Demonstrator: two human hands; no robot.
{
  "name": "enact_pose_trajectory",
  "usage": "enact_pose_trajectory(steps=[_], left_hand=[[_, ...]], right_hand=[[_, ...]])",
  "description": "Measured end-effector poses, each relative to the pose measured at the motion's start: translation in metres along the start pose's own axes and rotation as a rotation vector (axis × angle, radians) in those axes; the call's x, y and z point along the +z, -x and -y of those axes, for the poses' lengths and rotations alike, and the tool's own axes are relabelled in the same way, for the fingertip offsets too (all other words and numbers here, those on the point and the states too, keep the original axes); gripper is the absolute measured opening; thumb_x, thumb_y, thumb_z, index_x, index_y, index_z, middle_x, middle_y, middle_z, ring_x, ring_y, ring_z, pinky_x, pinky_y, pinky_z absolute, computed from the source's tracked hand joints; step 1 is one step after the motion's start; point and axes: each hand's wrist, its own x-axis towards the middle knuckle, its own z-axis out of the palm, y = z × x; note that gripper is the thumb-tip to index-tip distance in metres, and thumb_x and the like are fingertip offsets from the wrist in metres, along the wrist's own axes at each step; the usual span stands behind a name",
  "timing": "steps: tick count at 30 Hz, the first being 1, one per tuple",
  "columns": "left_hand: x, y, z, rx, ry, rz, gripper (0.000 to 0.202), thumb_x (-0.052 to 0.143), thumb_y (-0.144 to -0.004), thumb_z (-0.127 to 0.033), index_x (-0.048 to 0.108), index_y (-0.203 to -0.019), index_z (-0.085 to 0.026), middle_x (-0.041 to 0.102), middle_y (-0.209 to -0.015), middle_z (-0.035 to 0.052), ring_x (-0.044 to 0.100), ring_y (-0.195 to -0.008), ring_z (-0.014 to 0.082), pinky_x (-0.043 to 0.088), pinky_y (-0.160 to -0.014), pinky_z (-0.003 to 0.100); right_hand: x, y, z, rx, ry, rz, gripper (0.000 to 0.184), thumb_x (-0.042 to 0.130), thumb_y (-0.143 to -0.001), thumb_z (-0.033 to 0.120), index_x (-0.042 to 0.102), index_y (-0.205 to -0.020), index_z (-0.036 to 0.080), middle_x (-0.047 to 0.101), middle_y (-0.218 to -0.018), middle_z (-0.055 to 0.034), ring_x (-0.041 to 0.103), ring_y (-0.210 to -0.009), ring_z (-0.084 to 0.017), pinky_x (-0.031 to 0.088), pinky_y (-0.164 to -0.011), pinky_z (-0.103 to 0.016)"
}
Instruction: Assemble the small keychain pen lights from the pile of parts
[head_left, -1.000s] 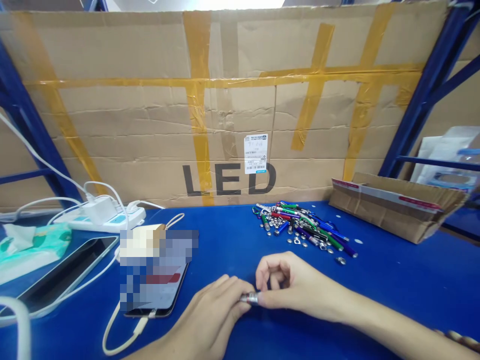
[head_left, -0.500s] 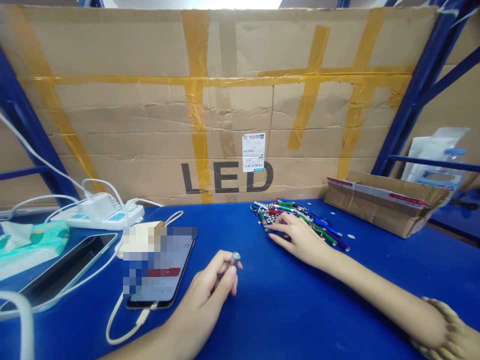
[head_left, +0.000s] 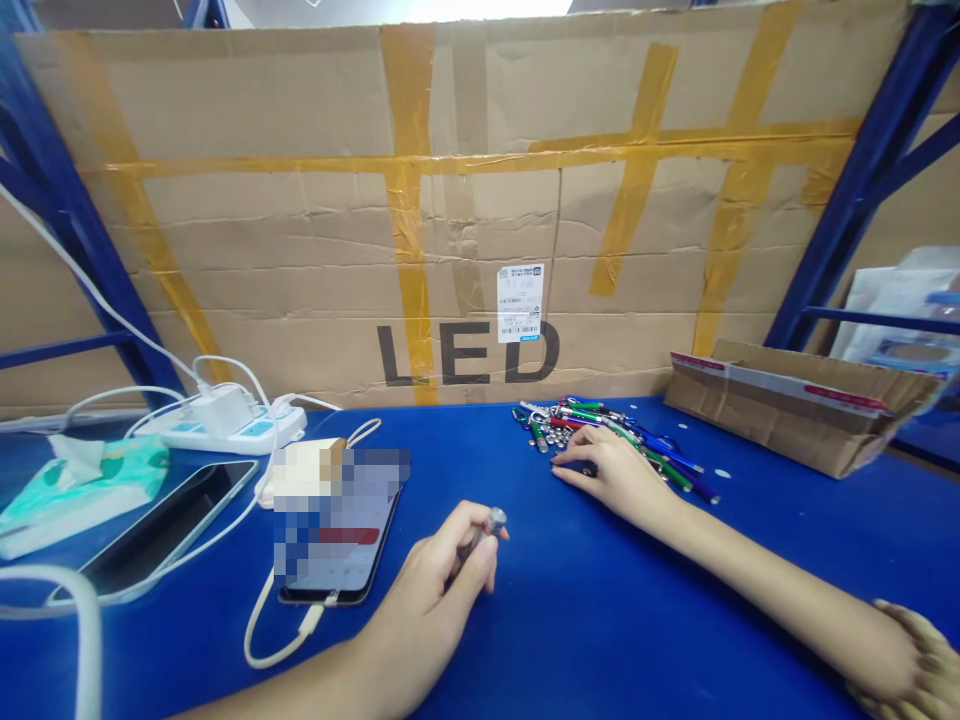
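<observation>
My left hand (head_left: pixel 450 570) is closed around a small silver metal tube (head_left: pixel 496 519); its ridged end sticks up between thumb and fingers, and the rest is hidden in the palm. At the near edge of a pile of thin coloured metal tubes (head_left: pixel 679 452), in blue, green, red and silver, my right hand (head_left: pixel 604 468) rests low over the table. Its thumb and index fingertips meet in a pinch, and whatever they hold is too small to make out. Small shiny silver pieces (head_left: pixel 556 434) lie among the tubes, with a green tube (head_left: pixel 538 436) beside them.
A phone (head_left: pixel 352 540) with a plugged-in cable lies left of my left hand. Further left are another phone (head_left: pixel 161 530), a tissue pack (head_left: pixel 90 480) and a power strip (head_left: pixel 232 430). An open cardboard box (head_left: pixel 787 405) stands right; a large carton (head_left: pixel 330 270) walls the back.
My right hand's fingers have come off the small pieces towards me and closed into a pinch. The left hand keeps its hold on the silver tube. The view has shifted slightly left.
</observation>
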Motion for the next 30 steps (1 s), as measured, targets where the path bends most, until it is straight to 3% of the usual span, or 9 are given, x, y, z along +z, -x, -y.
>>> enact_pose_trajectory(steps=[4,10,18,25,30], left_hand=[[0.0,0.001,0.001,-0.001,-0.028,0.016,0.024,0.029,-0.094,-0.038,0.046,-0.094,-0.021,0.044,-0.068,-0.0042,0.041,-0.064,0.012,0.032,-0.063,0.024],[0.0,0.001,-0.001,-0.029,-0.078,0.016,0.025,0.031,-0.093,-0.04,0.047,-0.093,-0.021,0.043,-0.068,-0.0039,0.04,-0.064,0.0124,0.031,-0.06,0.024],[-0.001,-0.001,-0.004,-0.058,-0.134,-0.004,0.027,0.035,-0.091,-0.041,0.051,-0.092,-0.02,0.04,-0.067,-0.0045,0.037,-0.062,0.0122,0.029,-0.058,0.023],[-0.001,-0.002,-0.004,-0.048,-0.153,0.034,0.03,0.033,-0.092,-0.041,0.053,-0.09,-0.018,0.036,-0.06,-0.0066,0.031,-0.054,0.0103,0.025,-0.052,0.022],[0.0,-0.003,-0.001,0.017,-0.159,0.037,0.029,0.032,-0.093,-0.037,0.053,-0.087,-0.019,0.042,-0.063,-0.0055,0.036,-0.055,0.0102,0.028,-0.052,0.021]], right_hand=[[-0.001,-0.001,0.0,0.019,-0.037,-0.003,0.013,0.064,-0.077,0.031,0.071,-0.076,0.02,0.06,-0.085,-0.0069,0.056,-0.084,-0.022,0.046,-0.075,-0.035],[-0.003,-0.002,0.003,0.077,-0.122,0.011,0.01,0.066,-0.075,0.028,0.069,-0.076,0.019,0.062,-0.085,-0.0065,0.058,-0.086,-0.023,0.046,-0.076,-0.035],[-0.012,-0.001,0.014,0.025,-0.079,-0.006,0.01,0.066,-0.075,0.027,0.068,-0.07,0.018,0.062,-0.082,-0.0058,0.059,-0.08,-0.022,0.047,-0.07,-0.034],[-0.029,0.011,0.061,-0.263,-0.467,-0.21,0.009,0.06,-0.081,0.023,0.067,-0.08,0.019,0.059,-0.082,-0.0038,0.058,-0.075,-0.014,0.049,-0.069,-0.027],[-0.036,0.02,0.083,-0.391,-0.544,-0.266,0.009,0.059,-0.081,0.02,0.067,-0.084,0.019,0.059,-0.08,-0.0036,0.057,-0.07,-0.012,0.051,-0.063,-0.025]])
